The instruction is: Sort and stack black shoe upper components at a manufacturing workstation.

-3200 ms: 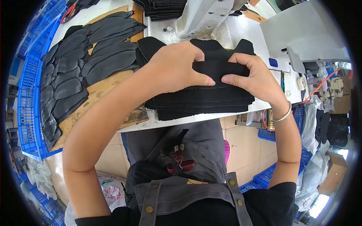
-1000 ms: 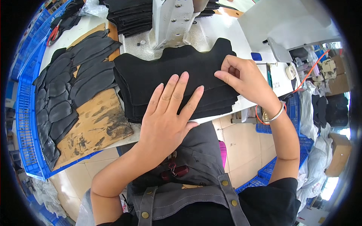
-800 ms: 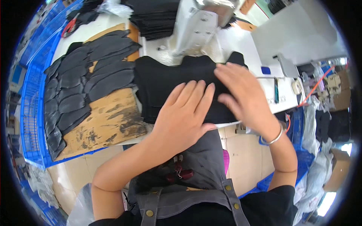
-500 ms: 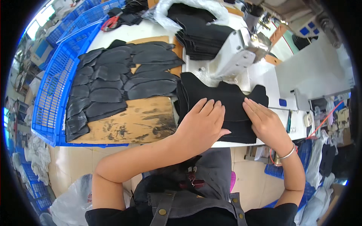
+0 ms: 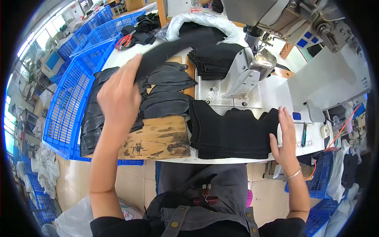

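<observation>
My left hand (image 5: 120, 93) is raised over the dark curved pieces (image 5: 167, 104) and gripped on one end of a black fabric piece (image 5: 167, 51). That piece stretches away toward the far pile, blurred by motion. In front of me a stack of black fabric pieces (image 5: 235, 132), notched along the far edge, lies at the table's front. My right hand (image 5: 287, 138) is open beside it, fingers stretched out together and thumb apart, along the stack's right edge.
A white sewing machine (image 5: 242, 75) stands behind the stack, near a far pile of black fabric (image 5: 213, 59). At left are a wooden board (image 5: 158, 138) and a blue basket (image 5: 73, 106). Red-handled scissors (image 5: 125, 41) lie at the back, and a teal pen-like tool (image 5: 304, 134) at right.
My left hand has left the front stack, moved left and up, and now holds a black fabric piece. The right hand has slid from the stack's top to its right edge.
</observation>
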Demonstrator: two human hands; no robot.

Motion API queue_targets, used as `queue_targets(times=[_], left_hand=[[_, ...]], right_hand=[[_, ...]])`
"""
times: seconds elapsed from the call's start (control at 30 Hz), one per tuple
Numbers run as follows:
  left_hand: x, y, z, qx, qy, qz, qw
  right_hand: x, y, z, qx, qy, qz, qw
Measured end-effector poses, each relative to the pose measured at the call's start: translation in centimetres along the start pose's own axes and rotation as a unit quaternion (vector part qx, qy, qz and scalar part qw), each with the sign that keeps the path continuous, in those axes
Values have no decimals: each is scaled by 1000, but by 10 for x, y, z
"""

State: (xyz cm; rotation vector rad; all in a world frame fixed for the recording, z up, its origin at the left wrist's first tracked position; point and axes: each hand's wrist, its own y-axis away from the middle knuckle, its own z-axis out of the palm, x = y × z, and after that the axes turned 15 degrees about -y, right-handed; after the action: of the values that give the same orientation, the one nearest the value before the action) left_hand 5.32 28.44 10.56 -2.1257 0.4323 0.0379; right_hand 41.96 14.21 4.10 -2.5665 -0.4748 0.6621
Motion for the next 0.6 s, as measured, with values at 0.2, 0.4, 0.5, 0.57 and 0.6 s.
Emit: queue_targets(times=[0.2,0.4,0.5,0.57,0.6], left_hand=[[41,-87,114,152,72,83,982],[95,-83,148,-49,236,238,941],[67,-72,122,57,245,214,944],[46,-49,107,-133,240,213,938],[38,-38,99,-310,225,198,902]], right_hand=[[22,12,28,75,-190,105,973],[21,11,32,66,-227,135,962],[23,12,29,73,-197,119,970],[23,14,26,79,-184,117,973],[23,15,25,80,-177,116,974]])
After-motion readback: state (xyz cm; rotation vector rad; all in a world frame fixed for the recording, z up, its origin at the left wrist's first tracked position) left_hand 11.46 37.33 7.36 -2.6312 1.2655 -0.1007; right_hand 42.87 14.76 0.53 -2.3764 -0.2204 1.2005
